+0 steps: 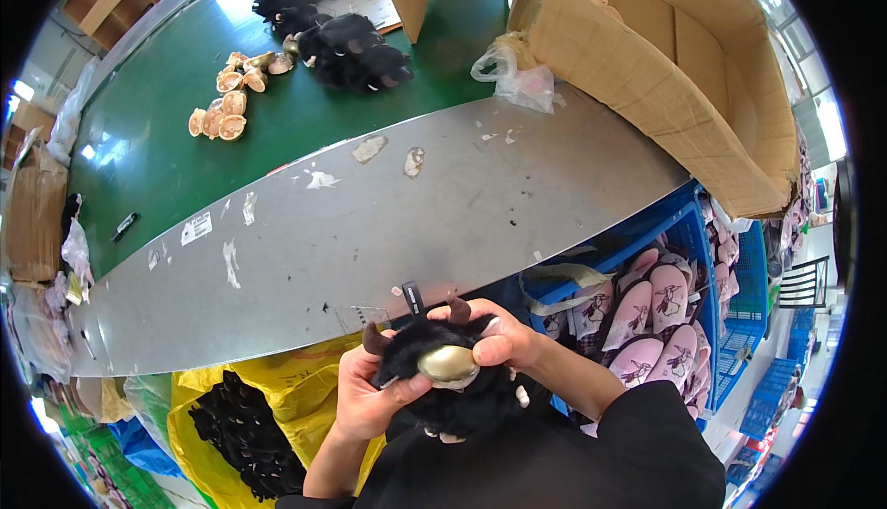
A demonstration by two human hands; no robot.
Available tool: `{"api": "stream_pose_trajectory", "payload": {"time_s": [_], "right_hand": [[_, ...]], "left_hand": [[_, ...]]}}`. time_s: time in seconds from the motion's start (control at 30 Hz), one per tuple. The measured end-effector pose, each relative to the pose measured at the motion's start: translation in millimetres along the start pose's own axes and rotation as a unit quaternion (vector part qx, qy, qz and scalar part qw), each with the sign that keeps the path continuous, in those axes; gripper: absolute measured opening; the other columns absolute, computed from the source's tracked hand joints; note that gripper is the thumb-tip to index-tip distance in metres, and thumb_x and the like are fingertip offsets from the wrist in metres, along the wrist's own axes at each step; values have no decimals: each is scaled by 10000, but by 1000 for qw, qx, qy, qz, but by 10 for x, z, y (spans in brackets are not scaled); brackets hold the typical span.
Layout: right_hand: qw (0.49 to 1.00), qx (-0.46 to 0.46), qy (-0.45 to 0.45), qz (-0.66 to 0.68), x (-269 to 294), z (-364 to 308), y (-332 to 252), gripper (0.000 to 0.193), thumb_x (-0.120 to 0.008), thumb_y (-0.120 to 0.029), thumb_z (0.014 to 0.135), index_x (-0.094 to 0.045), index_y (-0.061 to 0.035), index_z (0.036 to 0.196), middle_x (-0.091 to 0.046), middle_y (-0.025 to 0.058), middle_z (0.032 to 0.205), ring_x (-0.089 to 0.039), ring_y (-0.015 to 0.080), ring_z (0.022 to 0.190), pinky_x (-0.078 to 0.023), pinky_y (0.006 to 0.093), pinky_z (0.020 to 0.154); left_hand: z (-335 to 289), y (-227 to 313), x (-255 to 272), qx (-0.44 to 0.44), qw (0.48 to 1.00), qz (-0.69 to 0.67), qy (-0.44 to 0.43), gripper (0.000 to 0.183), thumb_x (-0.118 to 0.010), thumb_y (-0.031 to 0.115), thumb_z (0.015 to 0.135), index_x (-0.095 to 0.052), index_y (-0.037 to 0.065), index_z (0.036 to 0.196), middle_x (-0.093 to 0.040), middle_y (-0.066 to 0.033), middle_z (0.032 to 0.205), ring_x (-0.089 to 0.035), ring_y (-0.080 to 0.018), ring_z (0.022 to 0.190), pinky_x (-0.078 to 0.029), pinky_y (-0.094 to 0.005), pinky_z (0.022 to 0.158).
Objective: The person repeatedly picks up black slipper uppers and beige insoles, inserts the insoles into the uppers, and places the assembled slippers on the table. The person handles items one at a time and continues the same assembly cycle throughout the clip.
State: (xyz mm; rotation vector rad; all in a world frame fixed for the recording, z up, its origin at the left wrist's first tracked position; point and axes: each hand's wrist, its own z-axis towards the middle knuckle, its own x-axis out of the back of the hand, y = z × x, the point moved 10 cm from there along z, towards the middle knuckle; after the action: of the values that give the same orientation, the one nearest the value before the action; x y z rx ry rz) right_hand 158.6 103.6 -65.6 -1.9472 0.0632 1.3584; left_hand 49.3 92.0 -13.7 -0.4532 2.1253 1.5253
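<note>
Close to my body, just off the near edge of the metal table, both hands grip a black furry plush toy [462,411] with brown horns and a dark tag loop on top. A shiny gold oval piece [448,363] sits on its front. My left hand [358,400] wraps the toy's left side, its thumb at the gold piece's lower left edge. On the other side, my right hand [506,335] closes round the toy, with the thumb on the gold piece's right edge. Fingers behind the toy are hidden.
Beyond the metal border [370,223] lies a green surface [148,130] with cupped peach-coloured pieces [222,116] and black plush toys [351,52]. A cardboard box [647,75] stands far right. Below are a crate [688,241] of pink slippers [633,315] and a yellow bag [314,389] holding black plush.
</note>
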Motion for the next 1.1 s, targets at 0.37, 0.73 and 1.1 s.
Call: {"api": "stream_pose_trajectory", "payload": {"time_s": [0.37, 0.73, 1.1], "right_hand": [[999, 33, -31, -31, -164, 79, -184, 473, -753, -368, 859, -598, -21, 1140, -592, 11, 1091, -550, 99, 1032, -459, 272, 911], [995, 22, 1, -102, -128, 29, -190, 565, -844, -447, 812, -597, -36, 1110, -563, -20, 1034, -517, 71, 942, -435, 239, 844], [911, 184, 4, -370, -619, -185, -649, 316, -804, -74, 845, -489, -46, 855, -484, 40, 808, -481, 162, 714, -392, 293, 629]], "left_hand": [[37, 60, -24, -32, 998, 43, -30, 425, -857, -88, 707, -623, 40, 1037, -607, -6, 1024, -574, -105, 968, -456, -270, 900], [-1, 95, -9, 3, 994, 101, 40, 252, -805, -55, 816, -630, 23, 981, -630, 33, 939, -565, -49, 876, -470, -210, 823], [-129, 384, -154, -213, 928, 302, 36, 294, -706, -127, 762, -597, -21, 1013, -643, -114, 921, -602, -161, 776, -493, -248, 713]]}}
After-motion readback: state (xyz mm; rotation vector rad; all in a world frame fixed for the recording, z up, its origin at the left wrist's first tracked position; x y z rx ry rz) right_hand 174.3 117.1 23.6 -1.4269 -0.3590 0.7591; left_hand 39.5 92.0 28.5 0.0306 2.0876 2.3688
